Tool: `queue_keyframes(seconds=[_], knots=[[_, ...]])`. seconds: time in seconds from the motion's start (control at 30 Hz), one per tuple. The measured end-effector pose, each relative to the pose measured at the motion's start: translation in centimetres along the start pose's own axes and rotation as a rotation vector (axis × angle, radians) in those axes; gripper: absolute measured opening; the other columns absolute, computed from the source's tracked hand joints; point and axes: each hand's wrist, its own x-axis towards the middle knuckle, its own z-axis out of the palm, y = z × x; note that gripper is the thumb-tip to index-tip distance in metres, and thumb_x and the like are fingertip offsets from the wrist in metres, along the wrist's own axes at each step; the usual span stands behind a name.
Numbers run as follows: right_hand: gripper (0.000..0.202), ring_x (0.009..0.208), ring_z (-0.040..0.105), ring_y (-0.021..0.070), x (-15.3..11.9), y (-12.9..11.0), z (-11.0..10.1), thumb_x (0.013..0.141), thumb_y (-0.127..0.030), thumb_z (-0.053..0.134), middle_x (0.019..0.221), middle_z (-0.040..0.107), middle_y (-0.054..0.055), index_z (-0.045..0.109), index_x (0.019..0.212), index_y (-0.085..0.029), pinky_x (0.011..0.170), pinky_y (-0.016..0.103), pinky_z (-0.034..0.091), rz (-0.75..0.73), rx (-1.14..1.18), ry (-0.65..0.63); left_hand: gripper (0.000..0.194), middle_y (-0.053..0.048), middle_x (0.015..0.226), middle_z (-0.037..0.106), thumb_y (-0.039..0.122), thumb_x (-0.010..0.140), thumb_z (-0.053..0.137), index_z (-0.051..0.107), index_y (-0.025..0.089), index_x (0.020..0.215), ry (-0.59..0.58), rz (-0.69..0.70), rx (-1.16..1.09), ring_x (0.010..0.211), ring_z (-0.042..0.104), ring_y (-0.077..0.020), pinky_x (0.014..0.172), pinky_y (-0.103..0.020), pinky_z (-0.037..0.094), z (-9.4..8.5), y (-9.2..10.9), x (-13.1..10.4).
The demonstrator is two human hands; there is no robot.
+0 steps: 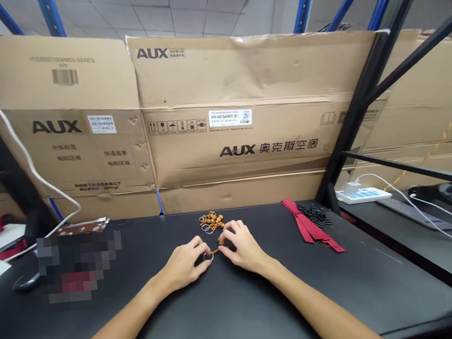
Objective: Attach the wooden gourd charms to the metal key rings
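Near the middle of the black table (223,308), my left hand (189,262) has its thumb and fingers round a metal key ring (208,256). A short orange-brown cord (215,251) runs from that ring to my right hand (239,247). The fingers of my right hand are closed on a brown beaded pendant (221,240), which they partly cover. Just behind my hands lies a small pile of similar orange-brown beaded keychains (211,220) with metal rings.
Red ribbon strips (311,225) and a heap of black clips (314,215) lie to the right. At the left are a brown packet (82,226) and a blurred patch. Cardboard panels (233,83) stand behind. A white power strip (363,194) sits beyond the black frame.
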Motion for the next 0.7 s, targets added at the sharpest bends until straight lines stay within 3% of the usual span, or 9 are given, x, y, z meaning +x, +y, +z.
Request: queue_keyframes(seconds=[0.13,0.27,0.33,0.47,0.7], knots=[[0.005,0.097,0.044,0.0218,-0.6,0.3,-0.3,0.083,-0.025,0.062,0.106,0.050,0.007,0.065,0.084,-0.021,0.086,0.037,0.043,-0.074,0.002,-0.063,0.014,-0.001,0.095,0.057,0.028,0.092,0.047,0.061,0.024,0.092,-0.016,0.027,-0.033,0.079,0.058,-0.0141,0.075,-0.025,0.045,0.2,0.0,0.1],[0.015,0.103,0.044,0.0241,-0.6,0.9,0.5,0.088,-0.028,0.057,0.112,0.049,0.010,0.068,0.094,-0.021,0.089,0.040,0.042,0.026,-0.067,-0.070,0.020,-0.004,0.099,0.059,0.028,0.094,0.043,0.062,0.023,0.096,0.018,-0.012,0.007,0.090,0.057,-0.0175,0.084,-0.029,0.045,0.6,-0.6,0.9],[0.023,0.108,0.043,0.0261,-0.4,1.2,0.9,0.089,-0.034,0.055,0.118,0.049,0.011,0.066,0.104,-0.021,0.091,0.042,0.042,0.110,-0.106,-0.077,0.024,-0.006,0.110,0.059,0.033,0.094,0.045,0.061,0.023,0.109,0.041,-0.051,0.068,0.100,0.055,-0.0216,0.090,-0.035,0.044,0.8,-1.1,1.3],[0.041,0.120,0.039,0.0287,-0.4,1.6,1.2,0.090,-0.045,0.052,0.131,0.045,0.014,0.057,0.124,-0.022,0.096,0.045,0.039,0.198,-0.129,-0.107,0.050,-0.011,0.136,0.050,0.048,0.092,0.044,0.046,0.021,0.134,0.054,-0.173,0.137,0.121,0.048,-0.0281,0.102,-0.044,0.037,1.2,-2.6,1.4],[0.062,0.136,0.030,0.0296,-1.4,1.9,0.4,0.088,-0.062,0.045,0.144,0.039,0.013,0.048,0.136,-0.022,0.111,0.046,0.025,0.245,-0.060,-0.261,0.077,-0.011,0.151,0.034,0.070,0.085,0.038,0.043,0.016,0.141,-0.058,-0.267,0.134,0.139,0.030,-0.0289,0.115,-0.042,0.022,1.6,-4.1,0.5]])
